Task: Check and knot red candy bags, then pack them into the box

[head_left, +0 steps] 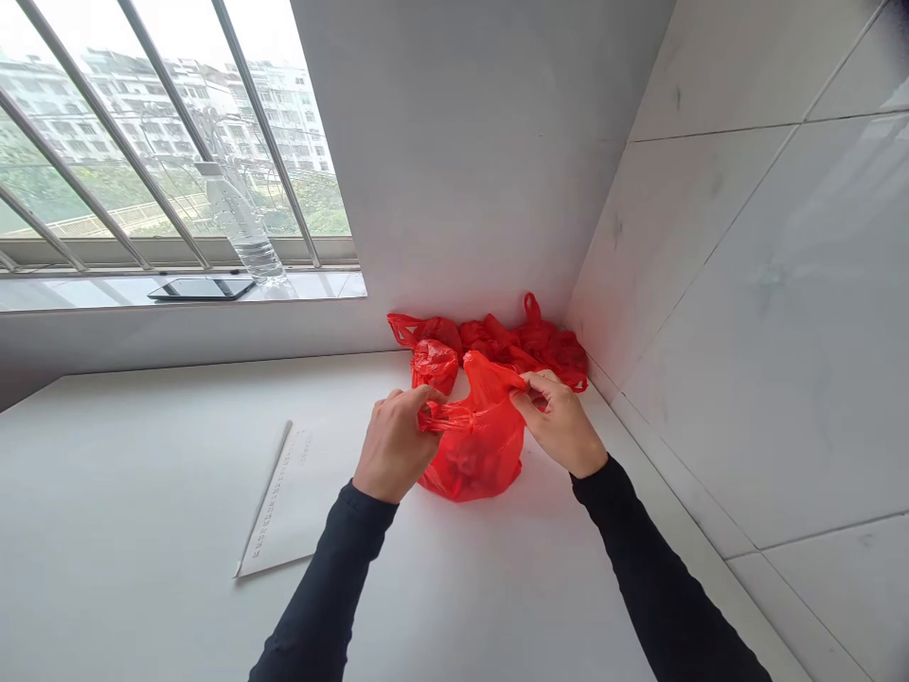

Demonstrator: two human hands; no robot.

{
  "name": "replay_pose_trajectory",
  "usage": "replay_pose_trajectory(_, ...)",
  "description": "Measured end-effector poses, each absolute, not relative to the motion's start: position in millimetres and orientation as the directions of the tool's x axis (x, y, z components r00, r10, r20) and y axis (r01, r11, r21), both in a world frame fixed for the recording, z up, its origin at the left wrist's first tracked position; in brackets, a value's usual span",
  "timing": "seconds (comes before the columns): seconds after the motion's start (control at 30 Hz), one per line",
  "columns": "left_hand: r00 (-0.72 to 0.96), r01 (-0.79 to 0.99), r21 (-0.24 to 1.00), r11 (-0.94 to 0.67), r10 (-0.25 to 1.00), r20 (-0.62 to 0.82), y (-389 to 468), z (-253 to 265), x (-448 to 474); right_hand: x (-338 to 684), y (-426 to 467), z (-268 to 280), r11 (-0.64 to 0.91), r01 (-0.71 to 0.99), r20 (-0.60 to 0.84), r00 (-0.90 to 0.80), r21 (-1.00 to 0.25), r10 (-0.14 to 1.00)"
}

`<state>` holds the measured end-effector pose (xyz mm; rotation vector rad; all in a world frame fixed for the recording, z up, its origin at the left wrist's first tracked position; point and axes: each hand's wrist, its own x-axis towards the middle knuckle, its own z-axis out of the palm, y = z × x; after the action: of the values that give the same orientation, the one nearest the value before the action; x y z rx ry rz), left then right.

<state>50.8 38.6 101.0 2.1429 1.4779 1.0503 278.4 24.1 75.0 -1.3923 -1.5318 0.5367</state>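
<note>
A red plastic bag with a rounded, filled bottom rests on the white table. Bunched handle plastic on its left side is gripped by my left hand. My right hand pinches the bag's other handle at the upper right, so the top is pulled between both hands. Darker lumps show through the thin plastic, but I cannot make out what they are. Right behind it lies a pile of crumpled red plastic bags, with a knotted red bundle at its left.
A white booklet or pad lies left of my left forearm on the white table. On the windowsill are a clear water bottle and a dark phone or tablet, beside the barred window. A tiled wall bounds the right side.
</note>
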Motion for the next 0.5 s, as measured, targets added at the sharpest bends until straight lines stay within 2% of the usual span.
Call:
replay_pose_trajectory(0.13,0.022,0.588,0.742,-0.321,0.924,0.382,45,103,38,282,23,77,0.283,0.427,0.381,0.163,-0.859,0.91)
replay_pose_trajectory(0.27,-0.12,0.371,0.882,-0.292,0.926,0.357,48,114,24,280,20,82,0.358,0.278,0.408,0.152,-0.891,0.9)
replay_pose_trajectory(0.4,-0.103,0.246,0.92,-0.305,0.936,0.337,43,127,16,279,15,92,0.41,0.062,0.415,0.146,-0.91,0.898)
replay_pose_trajectory(0.43,-0.095,0.259,0.917,-0.304,0.937,0.337,41,130,13,281,13,95,0.394,0.044,0.396,0.139,-0.918,0.908)
replay_pose_trajectory(0.5,-0.054,0.346,0.894,-0.286,0.945,0.323,36,135,4,290,10,101,0.328,0.114,0.336,0.069,-0.938,0.939)
